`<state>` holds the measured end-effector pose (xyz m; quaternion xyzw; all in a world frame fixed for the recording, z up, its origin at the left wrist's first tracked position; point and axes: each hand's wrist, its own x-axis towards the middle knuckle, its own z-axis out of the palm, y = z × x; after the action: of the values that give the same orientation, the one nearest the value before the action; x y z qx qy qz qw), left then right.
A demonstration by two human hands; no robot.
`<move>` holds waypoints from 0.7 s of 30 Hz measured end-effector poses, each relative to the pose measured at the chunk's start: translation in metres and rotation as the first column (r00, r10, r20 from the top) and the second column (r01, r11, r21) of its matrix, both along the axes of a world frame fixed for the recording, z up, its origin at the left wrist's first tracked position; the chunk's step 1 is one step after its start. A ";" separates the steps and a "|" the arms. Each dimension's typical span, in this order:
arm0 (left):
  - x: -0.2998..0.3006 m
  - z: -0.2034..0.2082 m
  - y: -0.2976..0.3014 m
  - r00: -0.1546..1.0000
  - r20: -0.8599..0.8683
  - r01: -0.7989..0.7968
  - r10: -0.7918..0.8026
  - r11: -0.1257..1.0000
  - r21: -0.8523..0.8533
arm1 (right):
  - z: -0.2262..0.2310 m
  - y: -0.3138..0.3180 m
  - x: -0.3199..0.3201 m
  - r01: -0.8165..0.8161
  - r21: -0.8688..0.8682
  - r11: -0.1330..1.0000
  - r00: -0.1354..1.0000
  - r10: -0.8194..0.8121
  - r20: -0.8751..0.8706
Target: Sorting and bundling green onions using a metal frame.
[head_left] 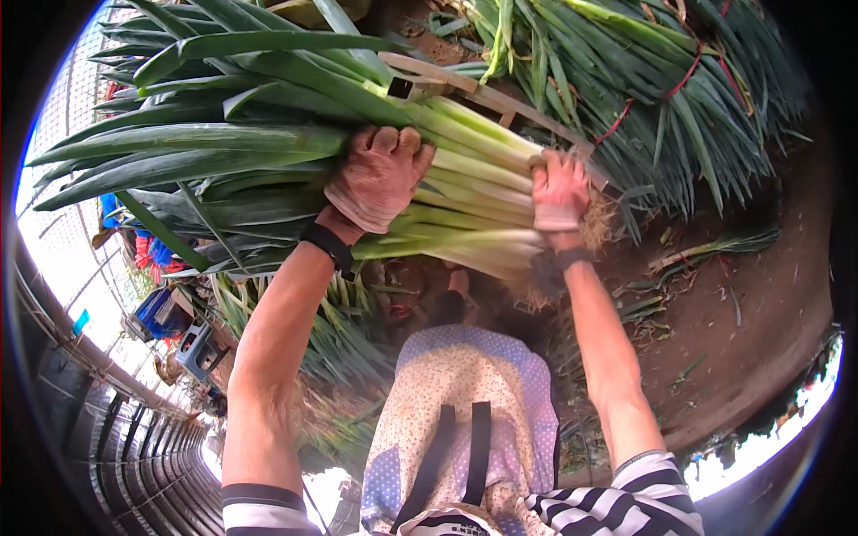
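Note:
A thick bunch of long green onions point(474, 179) lies crosswise in front of me. Its dark leaves fan out to the left, and the pale stalks end in brown roots on the right. My left hand point(380, 179), in a soiled thin glove, is closed over the middle of the bunch, where green turns to white. At the root end, my right hand point(561, 189), gloved too, has its fingers curled over the stalks. Some lower stalks and roots below the right hand are blurred. Part of the bunch rests over a narrow frame point(500, 98).
Beyond the frame, a large heap of green onions point(643, 98) is bound with red ties. Loose green onions point(715, 250) and scraps lie on the brown ground point(715, 357) to the right. More stand below my left forearm, near a grey-blue plastic stool point(201, 350).

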<state>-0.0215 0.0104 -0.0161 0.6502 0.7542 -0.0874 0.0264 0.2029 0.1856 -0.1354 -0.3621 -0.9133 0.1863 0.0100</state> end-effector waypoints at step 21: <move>-0.196 0.191 -0.126 0.537 -0.813 -0.466 0.227 0.883 -0.061 | -0.011 0.009 0.004 -0.011 0.014 1.000 1.000 0.011 -0.027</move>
<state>-0.2177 -0.1158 0.1746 0.3702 0.7829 -0.4579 -0.2011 0.2072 0.1946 -0.1467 -0.3544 -0.9164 0.1847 0.0237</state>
